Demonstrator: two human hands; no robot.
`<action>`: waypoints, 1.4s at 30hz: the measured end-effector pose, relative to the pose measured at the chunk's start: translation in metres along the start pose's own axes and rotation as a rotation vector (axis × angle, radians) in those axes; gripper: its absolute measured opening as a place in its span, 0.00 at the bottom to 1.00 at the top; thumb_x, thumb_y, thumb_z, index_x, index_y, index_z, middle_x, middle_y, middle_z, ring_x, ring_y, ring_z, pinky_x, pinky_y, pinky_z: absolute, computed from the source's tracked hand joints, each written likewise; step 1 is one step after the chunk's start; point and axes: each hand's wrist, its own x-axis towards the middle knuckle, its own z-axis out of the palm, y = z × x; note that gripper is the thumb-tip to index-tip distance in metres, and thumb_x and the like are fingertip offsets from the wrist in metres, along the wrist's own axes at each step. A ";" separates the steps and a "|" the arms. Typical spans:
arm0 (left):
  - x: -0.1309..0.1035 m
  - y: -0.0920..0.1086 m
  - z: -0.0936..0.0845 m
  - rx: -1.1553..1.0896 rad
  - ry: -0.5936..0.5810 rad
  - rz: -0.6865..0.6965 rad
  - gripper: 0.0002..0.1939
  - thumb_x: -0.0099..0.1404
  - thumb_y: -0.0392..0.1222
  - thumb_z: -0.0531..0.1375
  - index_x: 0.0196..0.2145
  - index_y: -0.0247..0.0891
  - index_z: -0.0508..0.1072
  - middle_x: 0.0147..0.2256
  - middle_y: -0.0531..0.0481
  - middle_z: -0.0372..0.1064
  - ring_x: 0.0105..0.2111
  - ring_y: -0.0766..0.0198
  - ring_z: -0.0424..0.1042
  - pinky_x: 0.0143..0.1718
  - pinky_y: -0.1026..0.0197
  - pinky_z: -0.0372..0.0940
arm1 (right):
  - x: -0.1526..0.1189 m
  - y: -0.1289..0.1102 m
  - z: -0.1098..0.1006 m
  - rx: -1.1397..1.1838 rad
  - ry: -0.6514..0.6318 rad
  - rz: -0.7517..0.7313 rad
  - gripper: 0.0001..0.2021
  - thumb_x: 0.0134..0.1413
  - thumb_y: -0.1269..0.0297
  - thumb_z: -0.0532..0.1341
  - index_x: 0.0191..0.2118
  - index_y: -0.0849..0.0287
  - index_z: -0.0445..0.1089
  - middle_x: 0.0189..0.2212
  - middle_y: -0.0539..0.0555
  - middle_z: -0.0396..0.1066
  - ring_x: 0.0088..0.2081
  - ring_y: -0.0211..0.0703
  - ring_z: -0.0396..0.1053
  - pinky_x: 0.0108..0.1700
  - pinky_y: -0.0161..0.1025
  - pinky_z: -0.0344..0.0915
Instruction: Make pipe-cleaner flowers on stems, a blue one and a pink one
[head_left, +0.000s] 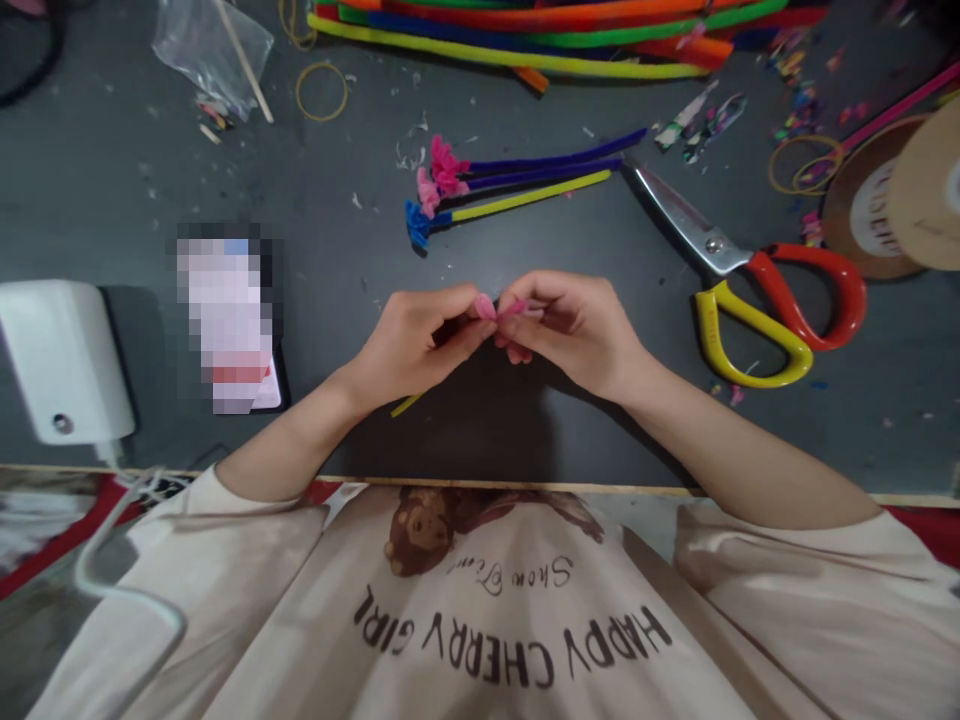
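Note:
My left hand point(416, 335) and my right hand point(577, 325) meet above the near middle of the table. Between their fingertips they pinch a small pink pipe-cleaner flower point(486, 307), mostly covered by the fingers. A yellow pipe-cleaner end point(406, 405) sticks out below my left hand; whether it joins the pink piece is hidden. Beyond the hands lie finished-looking pipe-cleaner flowers: a bright pink one point(448, 168) and a paler pink one point(427, 192) on dark blue stems, and a blue one point(417, 226) on a yellow stem.
Scissors point(720, 250) with red and yellow handles lie at right, near ribbon spools point(870, 200). Bundled pipe cleaners point(517, 45) span the back. At left are a phone point(232, 320), a white power bank point(67, 360) with a cable, a rubber band point(322, 92) and a plastic bag point(214, 50).

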 end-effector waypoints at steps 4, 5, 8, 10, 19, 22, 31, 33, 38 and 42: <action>0.003 0.009 -0.007 -0.558 -0.213 -0.303 0.16 0.62 0.50 0.63 0.23 0.38 0.67 0.15 0.58 0.59 0.13 0.75 0.56 0.14 0.68 0.53 | -0.006 0.000 -0.002 -0.334 -0.009 -0.346 0.05 0.60 0.64 0.59 0.33 0.57 0.69 0.27 0.48 0.72 0.27 0.31 0.69 0.29 0.30 0.68; 0.004 0.010 -0.008 -0.673 -0.283 -0.375 0.16 0.60 0.51 0.64 0.23 0.38 0.67 0.14 0.58 0.58 0.12 0.74 0.55 0.12 0.68 0.52 | -0.007 0.001 -0.003 -0.433 -0.010 -0.454 0.06 0.61 0.67 0.56 0.34 0.55 0.69 0.28 0.49 0.73 0.28 0.32 0.70 0.32 0.32 0.69; 0.006 0.010 -0.008 -0.909 -0.522 -0.549 0.17 0.57 0.51 0.66 0.21 0.39 0.68 0.11 0.59 0.54 0.08 0.74 0.50 0.08 0.67 0.48 | -0.007 0.001 -0.007 -0.643 -0.103 -0.717 0.07 0.60 0.68 0.56 0.33 0.50 0.70 0.29 0.48 0.75 0.29 0.35 0.71 0.34 0.35 0.70; 0.006 0.009 -0.007 -0.969 -0.592 -0.582 0.17 0.56 0.51 0.66 0.21 0.39 0.68 0.11 0.59 0.53 0.08 0.74 0.49 0.07 0.67 0.47 | -0.007 0.000 -0.008 -0.671 -0.179 -0.709 0.05 0.58 0.64 0.60 0.31 0.49 0.70 0.29 0.48 0.76 0.29 0.37 0.71 0.34 0.37 0.71; 0.000 0.000 0.004 -0.110 0.162 -0.093 0.13 0.65 0.45 0.58 0.25 0.39 0.64 0.18 0.57 0.61 0.18 0.75 0.58 0.20 0.67 0.55 | 0.004 0.005 0.000 0.007 0.094 -0.031 0.17 0.53 0.47 0.64 0.31 0.57 0.67 0.22 0.46 0.69 0.20 0.29 0.64 0.20 0.28 0.61; -0.002 -0.003 0.006 0.123 0.174 0.022 0.10 0.66 0.39 0.56 0.26 0.39 0.65 0.19 0.58 0.61 0.19 0.75 0.57 0.22 0.68 0.54 | 0.008 0.005 -0.001 0.085 0.088 0.043 0.20 0.51 0.45 0.64 0.28 0.59 0.66 0.21 0.46 0.68 0.18 0.27 0.63 0.18 0.27 0.58; -0.002 -0.007 0.008 0.327 0.086 0.322 0.13 0.65 0.35 0.55 0.23 0.36 0.65 0.18 0.58 0.59 0.17 0.76 0.53 0.21 0.69 0.50 | 0.004 0.001 -0.007 -0.329 0.024 -0.174 0.16 0.62 0.53 0.58 0.29 0.60 0.66 0.21 0.46 0.67 0.21 0.27 0.60 0.23 0.27 0.57; -0.001 -0.004 0.006 0.178 0.019 0.199 0.11 0.64 0.35 0.56 0.24 0.36 0.66 0.17 0.59 0.57 0.17 0.77 0.52 0.20 0.69 0.50 | 0.002 0.001 -0.009 -0.439 0.018 -0.266 0.14 0.64 0.57 0.56 0.30 0.60 0.66 0.23 0.47 0.68 0.22 0.28 0.61 0.26 0.29 0.59; 0.005 0.000 -0.003 -0.338 -0.184 -0.164 0.08 0.63 0.38 0.59 0.26 0.36 0.66 0.17 0.59 0.59 0.16 0.77 0.56 0.18 0.72 0.53 | 0.001 0.000 -0.015 -0.609 -0.041 -0.430 0.14 0.67 0.59 0.52 0.32 0.59 0.68 0.27 0.49 0.71 0.26 0.31 0.66 0.32 0.32 0.63; 0.007 0.001 -0.004 -0.469 -0.205 -0.312 0.09 0.62 0.38 0.61 0.25 0.36 0.66 0.16 0.59 0.59 0.14 0.79 0.54 0.15 0.73 0.51 | 0.004 0.000 -0.017 -0.580 -0.039 -0.389 0.16 0.66 0.56 0.53 0.32 0.58 0.68 0.26 0.48 0.70 0.25 0.30 0.66 0.30 0.31 0.62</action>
